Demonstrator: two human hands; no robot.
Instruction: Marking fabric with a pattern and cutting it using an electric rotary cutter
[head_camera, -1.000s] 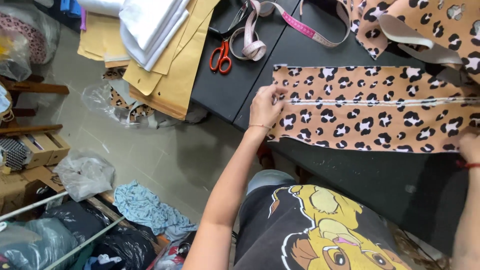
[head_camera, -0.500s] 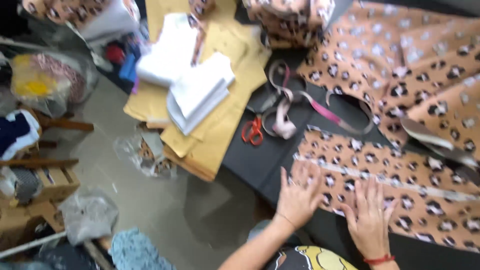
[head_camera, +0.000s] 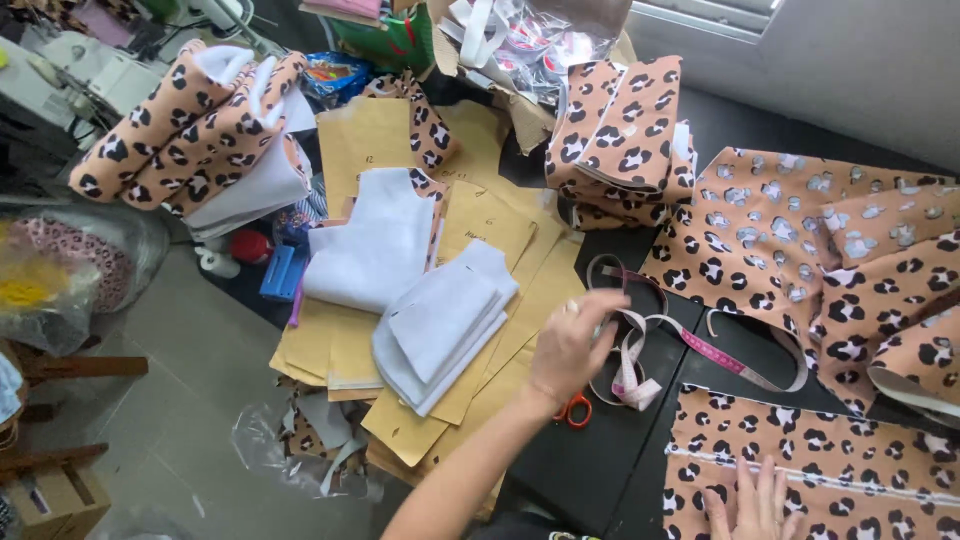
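A black table (head_camera: 600, 470) is piled with cloth. The left hand (head_camera: 570, 350), fingers curled, touches the tape (head_camera: 700, 345), which runs sideways. The right hand (head_camera: 750, 500) lies flat, fingers spread, on spotted cloth (head_camera: 850, 470).

A: Stacks of white cut fabric pieces (head_camera: 440, 325) lay on tan paper patterns (head_camera: 500, 245), folded leopard-print fabric (head_camera: 625, 125) behind.

B: And far left, rolled leopard-print bundles (head_camera: 190, 125) sat above a small blue plastic box (head_camera: 282, 272).
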